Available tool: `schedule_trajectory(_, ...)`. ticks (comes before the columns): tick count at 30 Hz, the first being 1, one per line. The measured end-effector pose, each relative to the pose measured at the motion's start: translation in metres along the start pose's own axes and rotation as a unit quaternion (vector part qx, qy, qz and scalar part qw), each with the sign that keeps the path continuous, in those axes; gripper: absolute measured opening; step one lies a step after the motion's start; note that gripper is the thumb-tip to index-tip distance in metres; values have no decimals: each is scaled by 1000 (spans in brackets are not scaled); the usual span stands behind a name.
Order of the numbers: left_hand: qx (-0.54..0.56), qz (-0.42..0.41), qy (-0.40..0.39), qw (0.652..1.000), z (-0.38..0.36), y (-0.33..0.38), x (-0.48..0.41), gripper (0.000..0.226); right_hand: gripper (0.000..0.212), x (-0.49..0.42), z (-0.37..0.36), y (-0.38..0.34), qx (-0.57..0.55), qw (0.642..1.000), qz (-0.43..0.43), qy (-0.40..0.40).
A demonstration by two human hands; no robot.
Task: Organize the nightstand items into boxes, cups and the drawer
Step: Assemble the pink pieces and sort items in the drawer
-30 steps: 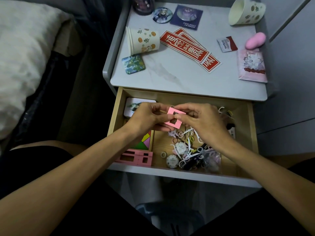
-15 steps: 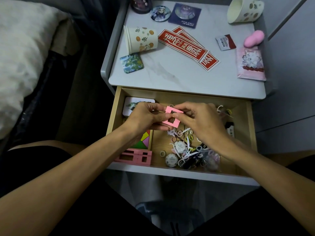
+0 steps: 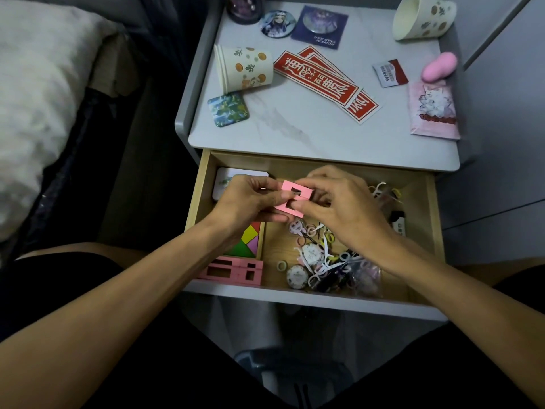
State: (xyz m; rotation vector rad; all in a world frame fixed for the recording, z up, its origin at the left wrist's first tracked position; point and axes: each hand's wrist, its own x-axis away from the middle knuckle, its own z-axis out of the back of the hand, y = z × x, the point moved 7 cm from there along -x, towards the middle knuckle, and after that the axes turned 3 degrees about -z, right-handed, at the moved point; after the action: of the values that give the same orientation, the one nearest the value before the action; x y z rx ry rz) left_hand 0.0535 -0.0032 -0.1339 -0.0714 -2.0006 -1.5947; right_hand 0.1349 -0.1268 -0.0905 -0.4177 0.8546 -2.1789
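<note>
Left hand (image 3: pixel 247 199) and right hand (image 3: pixel 342 211) in shared pinch grip on pink frame (image 3: pixel 286 185) above open drawer (image 3: pixel 434 225).

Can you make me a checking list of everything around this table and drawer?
Surface: grey nightstand top; open wooden drawer below.
Job's things: pink frame piece held over the drawer; near paper cup and far paper cup lie tipped over; red strips between them.
Clutter: heap of hair ties in the drawer, colourful puzzle and pink frames at its left.
Grippers: left hand and right hand both pinch the pink frame piece.
Cables: nothing seen.
Surroundings: bed with pale bedding on the left.
</note>
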Motion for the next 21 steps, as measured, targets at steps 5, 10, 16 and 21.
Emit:
schedule_trajectory(5, -21, -10, 6, 1000, 3, 5, 2, 12, 66, 5, -6, -5, 60, 997, 38, -18)
schedule_trajectory(10, -28, -4, 14, 1000, 6, 5, 5, 8, 68, 9, -6, -13, 110, 991, 74, -3)
schedule_trajectory(16, -33, 0, 17, 999, 11, 8, 11, 7, 64, 14, -10, -21, 127, 986, 111, 2)
schedule_trajectory(21, -44, 1, 21, 999, 14, 9, 12, 8, 61, 12, -12, -21, 94, 991, 96, 5)
